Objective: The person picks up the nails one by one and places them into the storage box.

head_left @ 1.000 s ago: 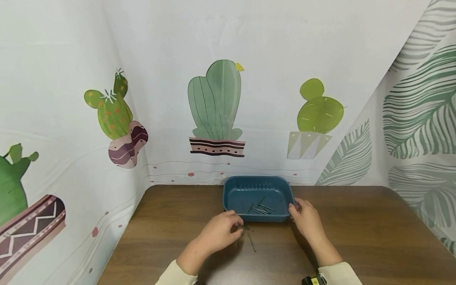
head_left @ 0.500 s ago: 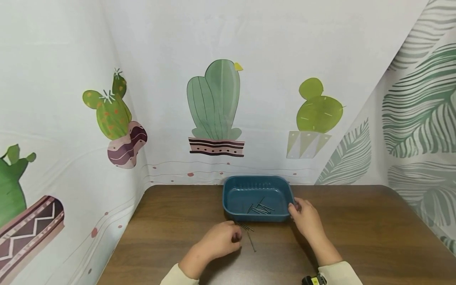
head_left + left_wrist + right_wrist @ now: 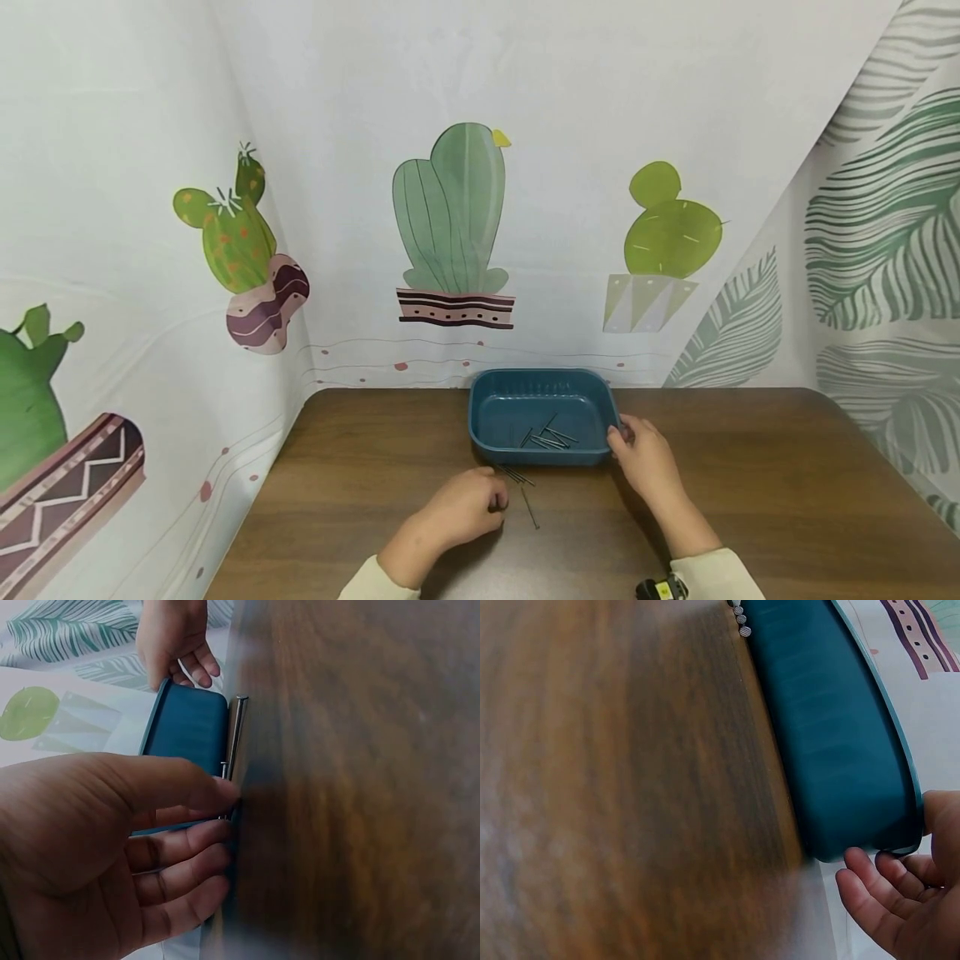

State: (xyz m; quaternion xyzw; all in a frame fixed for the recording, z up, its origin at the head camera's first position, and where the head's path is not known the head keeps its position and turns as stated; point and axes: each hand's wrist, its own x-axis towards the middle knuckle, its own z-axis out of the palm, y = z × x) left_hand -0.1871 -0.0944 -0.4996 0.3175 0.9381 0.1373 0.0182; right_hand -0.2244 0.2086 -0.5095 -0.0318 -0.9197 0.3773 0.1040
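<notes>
A dark blue plastic tray (image 3: 540,457) stands at the back of the table, and several nails (image 3: 553,438) lie in it. At its right end my right hand (image 3: 647,462) grips the rim, thumb above and fingers (image 3: 889,889) below. Just in front of the tray lies a small group of nails (image 3: 516,476); their round heads (image 3: 741,619) show in the right wrist view. A single nail (image 3: 530,508) lies nearer me. My left hand (image 3: 467,504) is just left of these nails, fingers bent loosely with a gap to the thumb (image 3: 214,793); nothing shows held.
The brown wooden table (image 3: 360,467) extends to both sides of the tray. Behind it hangs a white cloth (image 3: 570,167) printed with cacti and leaves, close to the tray's back edge. A black device with a yellow label (image 3: 662,590) sits at my right wrist.
My left hand has drawn back from the tray's front edge, slightly toward me and left, uncovering more of the nail group. My right hand and the tray have stayed in place.
</notes>
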